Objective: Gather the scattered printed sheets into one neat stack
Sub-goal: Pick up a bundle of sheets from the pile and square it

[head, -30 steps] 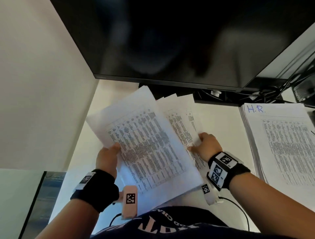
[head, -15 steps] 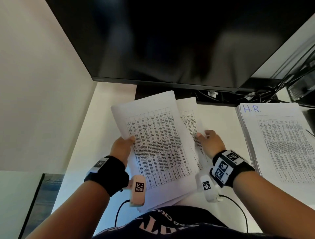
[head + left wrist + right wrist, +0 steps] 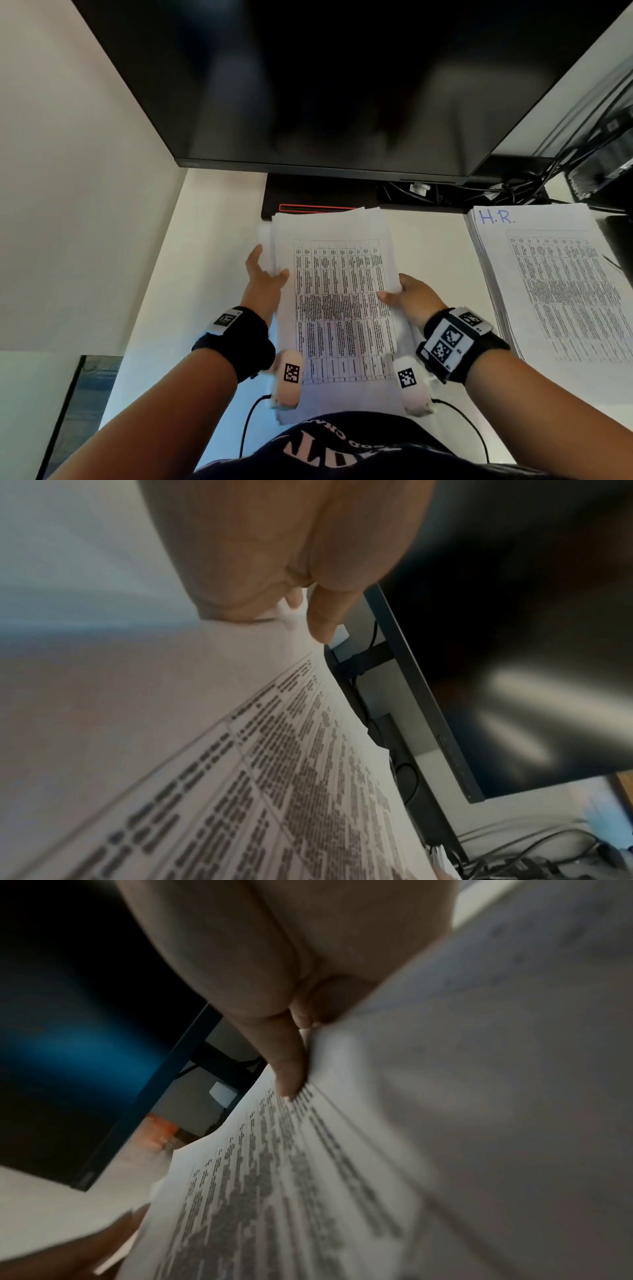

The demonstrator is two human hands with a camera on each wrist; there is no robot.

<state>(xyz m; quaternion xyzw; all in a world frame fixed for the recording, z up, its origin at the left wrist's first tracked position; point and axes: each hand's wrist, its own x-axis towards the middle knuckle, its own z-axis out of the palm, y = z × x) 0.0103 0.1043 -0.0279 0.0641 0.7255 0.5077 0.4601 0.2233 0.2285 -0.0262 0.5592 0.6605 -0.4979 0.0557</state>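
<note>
A bundle of printed sheets with a dense table on top is held between both hands over the white desk, its long side pointing at the monitor. My left hand grips the left edge, thumb on top. My right hand pinches the right edge, thumb on the print. The sheet edges lie nearly flush, with a slight offset at the far left corner. In the left wrist view the sheets run under the thumb. In the right wrist view the thumb presses on the sheets.
A second thick pile of printed sheets marked "H.R." lies on the desk to the right. A large dark monitor hangs over the far desk, its stand base just beyond the bundle. Cables cluster at the far right. A wall bounds the left.
The fanned, tilted sheets have been drawn together and turned straight. Both hands have shifted to opposite long edges and the bundle now points at the monitor.
</note>
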